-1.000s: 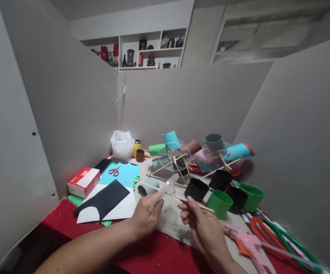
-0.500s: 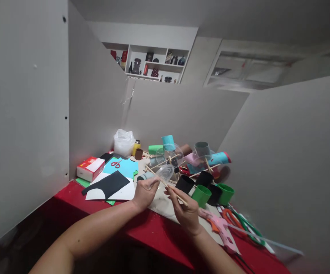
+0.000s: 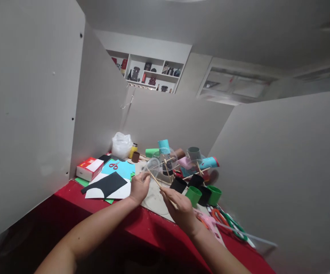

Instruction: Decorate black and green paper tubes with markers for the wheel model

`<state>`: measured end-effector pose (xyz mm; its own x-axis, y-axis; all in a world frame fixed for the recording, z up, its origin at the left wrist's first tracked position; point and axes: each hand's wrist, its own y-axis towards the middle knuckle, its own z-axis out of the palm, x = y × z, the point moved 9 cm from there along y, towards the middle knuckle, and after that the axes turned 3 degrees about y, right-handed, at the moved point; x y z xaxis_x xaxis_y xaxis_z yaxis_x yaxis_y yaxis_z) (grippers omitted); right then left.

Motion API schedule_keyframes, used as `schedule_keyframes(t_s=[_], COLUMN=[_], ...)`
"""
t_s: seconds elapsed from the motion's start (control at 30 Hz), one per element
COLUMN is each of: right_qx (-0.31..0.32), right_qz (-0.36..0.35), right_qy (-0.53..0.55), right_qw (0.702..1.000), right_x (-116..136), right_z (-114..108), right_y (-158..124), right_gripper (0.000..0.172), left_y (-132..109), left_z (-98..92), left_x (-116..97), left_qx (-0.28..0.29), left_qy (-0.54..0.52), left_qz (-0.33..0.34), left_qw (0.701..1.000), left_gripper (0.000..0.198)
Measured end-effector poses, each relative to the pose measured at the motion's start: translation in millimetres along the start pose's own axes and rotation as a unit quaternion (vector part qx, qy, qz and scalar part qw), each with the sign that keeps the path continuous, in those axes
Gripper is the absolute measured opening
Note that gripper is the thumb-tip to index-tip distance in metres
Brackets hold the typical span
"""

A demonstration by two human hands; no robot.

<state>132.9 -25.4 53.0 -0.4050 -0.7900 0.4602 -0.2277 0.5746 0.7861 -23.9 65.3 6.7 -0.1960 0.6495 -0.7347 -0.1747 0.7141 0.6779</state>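
My left hand (image 3: 139, 187) is closed on a clear plastic cup (image 3: 151, 167), lifted a little above the table. My right hand (image 3: 180, 209) pinches a thin wooden stick (image 3: 161, 187) whose far end reaches the cup's rim. Just beyond them stands a build of sticks and paper rolls with clear cups (image 3: 169, 161). Black and green paper cups (image 3: 194, 195) sit to the right of my hands.
A red table (image 3: 156, 238) inside grey partition walls. At left lie a red tissue box (image 3: 89, 168), black and white paper (image 3: 106, 186), blue paper with red scissors (image 3: 114, 165) and a white plastic bag (image 3: 121, 145). A pink glue gun (image 3: 207, 224) and coloured scissors (image 3: 226, 220) lie right.
The camera has tilted up and pulled back, so the table looks smaller. My left hand has raised the clear cup and the stick's tip has come up to it.
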Motion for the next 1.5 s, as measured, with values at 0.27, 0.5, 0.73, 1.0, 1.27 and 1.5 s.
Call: schedule_keyframes(t_s=[0.27,0.5,0.73,1.0,1.27,1.5], right_qx=[0.038,0.123,0.068,0.012,-0.145,-0.155], right_qz=[0.214,0.336,0.315,0.365,0.462,0.487], right_qy=[0.155,0.207,0.080,0.171,0.243,0.262], right_qw=[0.964,0.911,0.943,0.915,0.841,0.819], right_x=[-36.8,-60.0,-81.1,-72.5,-109.0,-105.3], right_z=[7.8,22.7,2.2,-33.3,-66.0,-62.9], right_y=[-22.0,-24.3,-27.2,-76.7,-137.1,-153.4], right_gripper=[0.054,0.064,0.028,0.043,0.075,0.068], left_y=[13.4,12.4,39.0,73.5,-12.2,-44.2], left_z=[-18.3,5.0,5.1,-29.8,72.5,83.2], left_x=[-12.6,-30.5,-2.8,10.2,5.5,7.0], left_qx=[0.030,0.109,0.052,0.028,0.364,0.524], left_qy=[0.023,0.081,0.145,0.237,0.289,0.319], left_qz=[0.044,0.094,0.072,0.106,0.215,0.196], left_qw=[0.998,0.986,0.985,0.965,0.859,0.765], left_gripper=[0.030,0.028,0.025,0.035,0.043,0.057])
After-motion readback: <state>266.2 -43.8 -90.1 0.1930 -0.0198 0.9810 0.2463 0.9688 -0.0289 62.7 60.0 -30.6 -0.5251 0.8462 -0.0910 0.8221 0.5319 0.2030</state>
